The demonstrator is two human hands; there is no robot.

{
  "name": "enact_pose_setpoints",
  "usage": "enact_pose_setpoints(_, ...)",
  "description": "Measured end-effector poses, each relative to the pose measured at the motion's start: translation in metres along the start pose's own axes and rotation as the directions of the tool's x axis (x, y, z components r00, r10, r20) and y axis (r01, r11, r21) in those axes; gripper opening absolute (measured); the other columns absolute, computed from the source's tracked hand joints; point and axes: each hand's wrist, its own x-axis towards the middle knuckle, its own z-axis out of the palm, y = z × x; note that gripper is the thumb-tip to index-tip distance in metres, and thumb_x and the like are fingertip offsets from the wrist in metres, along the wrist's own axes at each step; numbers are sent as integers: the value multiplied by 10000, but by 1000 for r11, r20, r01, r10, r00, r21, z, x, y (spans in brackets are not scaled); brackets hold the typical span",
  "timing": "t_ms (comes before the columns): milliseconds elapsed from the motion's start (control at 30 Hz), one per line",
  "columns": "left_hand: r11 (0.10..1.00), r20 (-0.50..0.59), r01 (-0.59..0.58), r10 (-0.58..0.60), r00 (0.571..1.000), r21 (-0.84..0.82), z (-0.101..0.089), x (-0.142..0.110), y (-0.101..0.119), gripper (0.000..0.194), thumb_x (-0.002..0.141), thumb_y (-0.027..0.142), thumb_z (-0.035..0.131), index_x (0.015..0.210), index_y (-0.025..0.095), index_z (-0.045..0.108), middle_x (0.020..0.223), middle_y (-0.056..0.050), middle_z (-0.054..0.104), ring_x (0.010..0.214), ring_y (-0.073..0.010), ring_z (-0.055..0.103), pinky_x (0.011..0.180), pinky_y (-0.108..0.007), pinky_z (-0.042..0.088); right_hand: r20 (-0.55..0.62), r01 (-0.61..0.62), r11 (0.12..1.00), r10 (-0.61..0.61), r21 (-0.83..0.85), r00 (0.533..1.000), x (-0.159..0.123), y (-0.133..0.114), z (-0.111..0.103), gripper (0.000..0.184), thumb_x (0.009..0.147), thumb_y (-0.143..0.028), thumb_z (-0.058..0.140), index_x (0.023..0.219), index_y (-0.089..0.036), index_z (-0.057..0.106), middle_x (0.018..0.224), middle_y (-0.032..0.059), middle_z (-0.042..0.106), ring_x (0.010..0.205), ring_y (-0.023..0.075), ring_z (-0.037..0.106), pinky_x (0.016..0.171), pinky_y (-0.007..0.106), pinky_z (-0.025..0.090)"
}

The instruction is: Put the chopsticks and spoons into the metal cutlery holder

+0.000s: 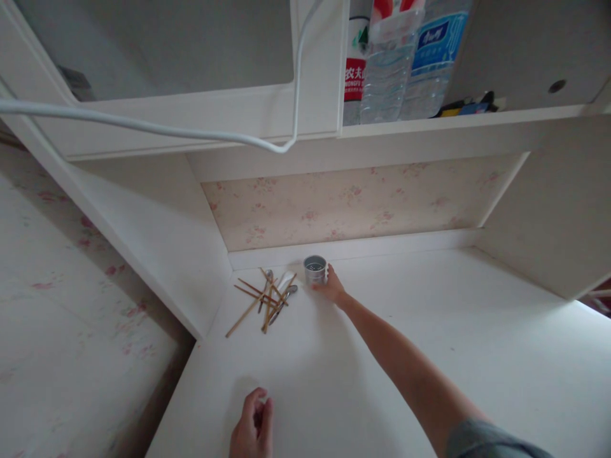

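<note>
My right hand [330,287] reaches far across the white desk [429,356] and its fingers wrap round a small metal holder [315,269] that stands upright near the back wall. Just left of the holder lies a loose pile of wooden chopsticks [255,302] with a metal spoon [285,296] and another utensil mixed in. My left hand [252,426] rests near the desk's front edge, its fingers curled in on themselves, and nothing shows in it.
A white shelf unit rises above the desk, with water bottles [405,60] and small items on the upper shelf. A white cable [157,127] hangs across the cabinet front. Floral wallpaper [344,207] lines the back. A side panel [157,242] closes the left.
</note>
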Motion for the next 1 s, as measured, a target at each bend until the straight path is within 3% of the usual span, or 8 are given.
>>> enact_pose_setpoints(67, 1000, 6, 29, -29, 1000, -7, -1, 0, -2, 408, 810, 634, 385, 919, 263, 515, 560, 23, 551, 521, -208, 582, 538, -301, 468, -5, -56, 998, 56, -26, 998, -17, -1, -8, 995, 466, -283, 825, 1347, -151, 381, 1298, 171, 510, 1133, 316, 541, 927, 440, 452)
enact_pose_setpoints(167, 999, 38, 52, -51, 998, -12, -3, 2, -7, 409, 791, 654, 403, 860, 265, 506, 605, 2, 593, 593, -218, 617, 575, -296, 480, 28, -96, 994, 97, -45, 995, -55, -7, -27, 791, 655, -361, 710, 1346, -178, 373, 1262, 144, 527, 937, 227, 618, 763, 345, 513)
enact_pose_setpoints(300, 999, 57, 1, -4, 998, 50, -1, 7, -1, 371, 795, 622, 410, 696, 265, 396, 557, 35, 478, 536, -177, 529, 550, -261, 434, 184, -119, 992, 126, -46, 975, -118, -20, -60, 323, 851, -447, 505, 1024, -191, 598, 752, 10, 644, 525, 129, 549, 490, 240, 432)
enact_pose_setpoints(400, 994, 114, -51, 40, 993, 101, 15, 8, 26, 378, 827, 531, 414, 616, 246, 282, 518, 63, 333, 494, -136, 403, 526, -236, 347, 239, -127, 990, 139, -66, 961, -162, -30, -78, 384, 887, -498, 467, 716, -180, 599, 550, -25, 550, 461, 102, 450, 455, 216, 343)
enact_pose_setpoints(533, 982, 314, -166, 131, 940, 87, 51, 11, 73, 411, 832, 473, 462, 568, 224, 269, 507, 76, 249, 490, -103, 282, 514, -249, 216, 245, -175, 983, 184, -58, 952, -206, -35, -79, 523, 901, -574, 422, 549, -189, 461, 474, -50, 401, 464, 90, 356, 460, 224, 270)
enact_pose_setpoints(667, 980, 473, -182, 199, 858, -81, 86, 18, 103, 408, 820, 405, 491, 555, 218, 245, 538, 74, 220, 529, -96, 244, 514, -251, 181, 260, -181, 983, 182, -29, 948, -226, -30, -69, 557, 906, -599, 385, 519, -200, 375, 496, -51, 324, 491, 93, 294, 466, 241, 230)
enact_pose_setpoints(833, 976, 480, -88, 176, 860, -201, 111, 22, 103, 372, 814, 372, 460, 568, 229, 220, 557, 74, 205, 555, -99, 239, 521, -246, 203, 199, -140, 990, 138, -6, 970, -232, -23, -67, 524, 927, -573, 361, 570, -193, 414, 545, -45, 306, 536, 105, 271, 487, 250, 219)
enact_pose_setpoints(1000, 972, 489, -110, 200, 849, -206, 113, 18, 97, 374, 847, 415, 421, 576, 229, 242, 566, 70, 229, 567, -105, 253, 535, -250, 217, 243, -120, 993, 121, -18, 962, -232, -19, -70, 514, 929, -570, 359, 577, -196, 383, 569, -45, 293, 554, 106, 265, 507, 252, 214)
